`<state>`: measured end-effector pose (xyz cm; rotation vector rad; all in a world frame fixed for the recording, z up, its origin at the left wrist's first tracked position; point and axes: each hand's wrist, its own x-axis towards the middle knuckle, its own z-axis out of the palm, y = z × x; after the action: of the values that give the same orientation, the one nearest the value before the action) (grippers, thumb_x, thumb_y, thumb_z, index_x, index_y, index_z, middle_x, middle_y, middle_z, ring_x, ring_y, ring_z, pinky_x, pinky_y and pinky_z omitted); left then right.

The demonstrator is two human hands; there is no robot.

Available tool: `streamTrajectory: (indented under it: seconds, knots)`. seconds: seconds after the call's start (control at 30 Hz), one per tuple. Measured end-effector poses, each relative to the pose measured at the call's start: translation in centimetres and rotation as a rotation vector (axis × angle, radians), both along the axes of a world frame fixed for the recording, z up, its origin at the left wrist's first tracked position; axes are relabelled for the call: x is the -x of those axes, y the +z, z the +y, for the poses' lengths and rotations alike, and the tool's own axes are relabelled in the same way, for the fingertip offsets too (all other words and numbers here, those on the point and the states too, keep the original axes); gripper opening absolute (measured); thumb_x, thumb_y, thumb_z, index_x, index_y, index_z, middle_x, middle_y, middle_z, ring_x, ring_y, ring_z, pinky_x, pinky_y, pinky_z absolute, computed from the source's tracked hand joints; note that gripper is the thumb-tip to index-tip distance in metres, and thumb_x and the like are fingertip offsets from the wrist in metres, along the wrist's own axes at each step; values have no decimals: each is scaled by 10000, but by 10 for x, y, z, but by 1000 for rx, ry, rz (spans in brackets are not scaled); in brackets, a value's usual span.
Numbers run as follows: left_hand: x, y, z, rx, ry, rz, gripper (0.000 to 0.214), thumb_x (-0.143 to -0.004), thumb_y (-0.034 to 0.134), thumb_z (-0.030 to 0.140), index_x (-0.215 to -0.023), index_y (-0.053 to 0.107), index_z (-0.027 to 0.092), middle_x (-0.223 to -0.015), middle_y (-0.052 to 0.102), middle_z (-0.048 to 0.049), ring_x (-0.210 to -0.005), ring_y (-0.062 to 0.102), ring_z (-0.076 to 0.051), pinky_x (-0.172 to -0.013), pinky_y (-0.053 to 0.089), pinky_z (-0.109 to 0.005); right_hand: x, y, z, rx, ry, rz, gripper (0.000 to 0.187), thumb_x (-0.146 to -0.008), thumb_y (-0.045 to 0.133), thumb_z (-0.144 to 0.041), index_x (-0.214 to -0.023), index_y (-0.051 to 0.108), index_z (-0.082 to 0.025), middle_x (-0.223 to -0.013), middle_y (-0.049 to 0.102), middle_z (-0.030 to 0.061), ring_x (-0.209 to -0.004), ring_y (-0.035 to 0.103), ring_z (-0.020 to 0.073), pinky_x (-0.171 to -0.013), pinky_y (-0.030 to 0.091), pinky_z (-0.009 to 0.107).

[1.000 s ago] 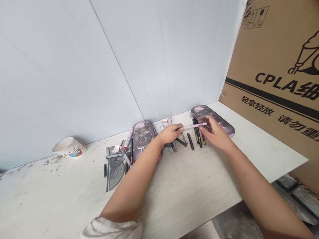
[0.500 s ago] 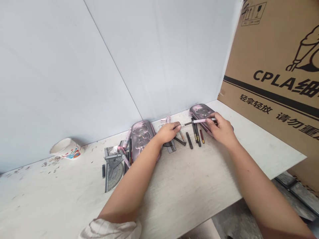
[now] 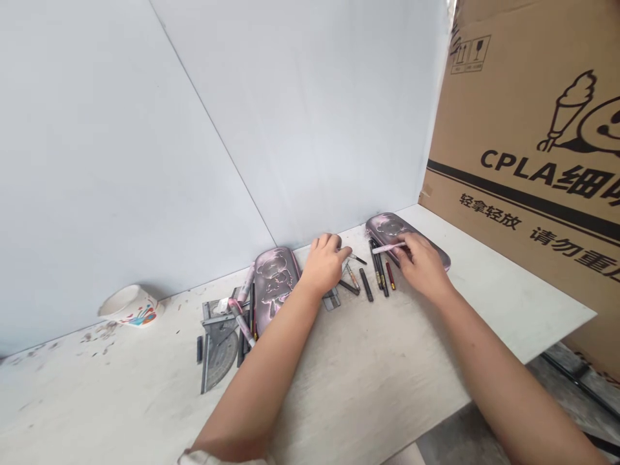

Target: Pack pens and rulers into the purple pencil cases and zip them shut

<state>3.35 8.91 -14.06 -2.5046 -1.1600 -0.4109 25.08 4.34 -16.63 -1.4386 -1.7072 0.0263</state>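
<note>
My right hand (image 3: 423, 268) rests over the right end of a pink-grey printed pencil case (image 3: 426, 248) and is shut on a slim pink pen (image 3: 387, 248). My left hand (image 3: 323, 263) sits on the table with its fingers apart, and I see nothing in it. Its fingertips are next to a thin dark pen (image 3: 357, 259). Several dark pens and pencils (image 3: 379, 273) lie between my hands. A second pencil case (image 3: 275, 284) lies left of my left hand, partly under my forearm.
A grey protractor and set square (image 3: 220, 349) and pink markers (image 3: 241, 321) lie left of the second case. A painted paper cup (image 3: 130, 306) lies on its side at the wall. A large printed cardboard box (image 3: 527, 161) stands at the right, past the white table's (image 3: 368, 400) edge.
My hands have come apart. The pink pen, earlier held between both hands, is now only in my right hand, and my left hand has let go. The view has shifted slightly.
</note>
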Motion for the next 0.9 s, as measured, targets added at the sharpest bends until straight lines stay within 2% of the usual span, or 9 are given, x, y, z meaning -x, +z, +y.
streamTrajectory:
  seconds: [0.07, 0.23, 0.3, 0.37, 0.47, 0.6, 0.7, 0.83, 0.9]
  knots:
    - [0, 0, 0, 12, -30, -33, 291, -823, 408, 151, -1013, 614, 230, -989, 497, -102, -960, 390, -249, -774, 349, -387, 3, 2, -1, -2, 50, 30, 201, -823, 398, -223, -958, 547, -217, -982, 603, 84, -948, 528, 240, -801, 410, 379]
    - [7, -4, 7, 71, 42, -238, 260, -846, 420, 260, -998, 617, 187, -1006, 505, -108, -971, 414, -249, -835, 368, -397, 10, 5, -2, 8, 113, 115, 167, -820, 409, -210, -918, 544, -219, -948, 608, 61, -921, 543, 213, -798, 412, 341]
    - [9, -6, 11, 202, 11, -324, 267, -853, 404, 270, -992, 610, 172, -973, 527, -99, -955, 446, -227, -855, 375, -375, 13, 6, -3, 13, 126, 154, 161, -819, 417, -216, -914, 545, -217, -954, 610, 58, -918, 548, 208, -794, 414, 333]
    - [10, -7, 13, 401, -68, -376, 270, -865, 375, 275, -962, 600, 160, -903, 559, -73, -901, 488, -190, -853, 384, -336, 16, 6, -3, 17, 147, 182, 166, -822, 414, -227, -920, 547, -218, -965, 615, 61, -925, 554, 211, -793, 416, 335]
    - [9, -7, 13, 685, -154, -421, 291, -883, 329, 320, -895, 575, 165, -758, 558, -11, -750, 508, -135, -776, 402, -273, 21, 5, -3, 8, 163, 196, 177, -830, 407, -240, -928, 553, -223, -973, 620, 62, -930, 560, 209, -788, 417, 329]
    - [7, -4, 8, 890, -191, -479, 335, -888, 302, 369, -817, 554, 159, -651, 490, 22, -633, 453, -101, -682, 392, -228, 23, 6, -5, -16, 150, 225, 175, -825, 428, -247, -921, 571, -223, -958, 629, 50, -911, 569, 193, -775, 416, 300]
    - [7, -2, 5, 910, -210, -471, 297, -873, 343, 342, -807, 565, 156, -661, 497, 16, -630, 444, -99, -667, 383, -224, 25, 7, -7, 36, 149, 202, 184, -828, 443, -293, -915, 591, -224, -915, 650, 39, -845, 586, 187, -736, 414, 284]
    - [8, -3, 7, 788, -211, -508, 185, -818, 448, 291, -841, 577, 160, -787, 561, -6, -733, 487, -118, -723, 389, -239, 25, 7, -10, 188, 36, 136, 340, -833, 421, -476, -764, 609, -201, -625, 618, 23, -603, 553, 171, -587, 368, 265]
    - [8, -4, 8, 747, -197, -544, 160, -796, 479, 282, -850, 572, 164, -815, 568, -10, -774, 500, -129, -741, 397, -245, 24, 7, -10, 220, 33, 132, 395, -836, 387, -519, -760, 600, -195, -593, 593, 17, -573, 531, 163, -565, 354, 262]
